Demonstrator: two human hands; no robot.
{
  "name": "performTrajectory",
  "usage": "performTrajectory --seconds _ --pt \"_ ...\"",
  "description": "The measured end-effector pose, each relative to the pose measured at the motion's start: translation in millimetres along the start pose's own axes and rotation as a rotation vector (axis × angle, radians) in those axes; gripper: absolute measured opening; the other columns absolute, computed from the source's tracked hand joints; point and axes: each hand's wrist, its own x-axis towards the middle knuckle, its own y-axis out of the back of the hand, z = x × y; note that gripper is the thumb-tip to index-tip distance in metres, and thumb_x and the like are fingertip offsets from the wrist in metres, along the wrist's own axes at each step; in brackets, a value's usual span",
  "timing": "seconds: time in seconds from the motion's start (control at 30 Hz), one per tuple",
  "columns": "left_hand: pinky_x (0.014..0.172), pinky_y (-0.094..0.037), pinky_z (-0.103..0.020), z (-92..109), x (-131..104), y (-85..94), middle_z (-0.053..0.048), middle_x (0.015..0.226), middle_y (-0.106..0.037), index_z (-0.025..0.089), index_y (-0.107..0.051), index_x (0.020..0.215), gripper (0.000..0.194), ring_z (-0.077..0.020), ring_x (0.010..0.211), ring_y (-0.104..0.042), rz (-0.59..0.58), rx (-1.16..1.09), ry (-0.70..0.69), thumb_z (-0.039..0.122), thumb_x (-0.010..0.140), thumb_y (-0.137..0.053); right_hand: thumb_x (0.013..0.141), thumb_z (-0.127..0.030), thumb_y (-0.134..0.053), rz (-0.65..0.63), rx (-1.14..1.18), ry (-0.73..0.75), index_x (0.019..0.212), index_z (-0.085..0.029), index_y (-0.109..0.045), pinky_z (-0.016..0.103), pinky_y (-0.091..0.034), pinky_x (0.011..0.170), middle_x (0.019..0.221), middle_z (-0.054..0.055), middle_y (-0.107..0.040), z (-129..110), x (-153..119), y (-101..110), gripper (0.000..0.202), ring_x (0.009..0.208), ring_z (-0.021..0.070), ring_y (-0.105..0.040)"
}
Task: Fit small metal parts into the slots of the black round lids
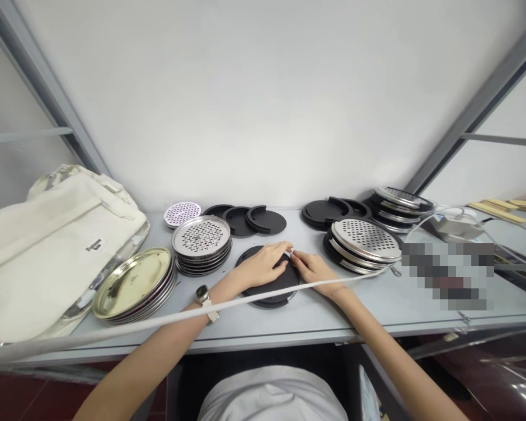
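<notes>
A round black disc [269, 287] with a raised rim lies on the table in front of me. My left hand [265, 263] rests across its top, thumb apart from the stretched fingers, which reach to the disc's upper right edge. At that same edge, the fingertips of my right hand [312, 268] are pinched together. A tiny pale spot shows between the two hands; what it is I cannot make out. To the left stands a stack of perforated silver round plates [201, 237]. Another perforated stack [366, 240], silver over black, is close to my right hand.
Gold-topped round plates [134, 283] and a cream bag [48, 251] are at left. More black discs [267, 221] and a lilac perforated disc [183, 213] lie near the wall. A white cable [158, 320] crosses before my forearms. Farther right stands another stack [398, 204].
</notes>
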Motion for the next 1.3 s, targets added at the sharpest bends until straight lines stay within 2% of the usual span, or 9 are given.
performTrajectory --seconds 0.93,1.3 --pt "0.099 -0.042 -0.039 -3.7 2.1 -2.8 -0.011 0.122 -0.055 0.019 -0.037 0.125 0.042 -0.0216 0.114 -0.053 0.011 -0.113 -0.007 0.01 0.085 -0.044 0.095 -0.03 -0.03 -0.005 -0.123 -0.029 0.081 -0.017 -0.057 0.025 -0.031 0.059 0.071 0.006 -0.065 1.6 -2.7 -3.2 0.033 0.062 0.016 -0.058" --pt "0.097 -0.043 -0.038 -2.7 3.1 -2.2 -0.01 0.12 -0.056 0.019 -0.036 0.125 0.039 -0.0211 0.113 -0.053 -0.021 -0.128 -0.015 0.01 0.087 -0.041 0.097 -0.031 -0.026 -0.003 -0.281 -0.079 0.088 -0.017 -0.059 0.027 -0.027 0.057 0.07 0.009 -0.066 -10.2 -7.3 -2.5 0.037 0.061 0.0177 -0.059"
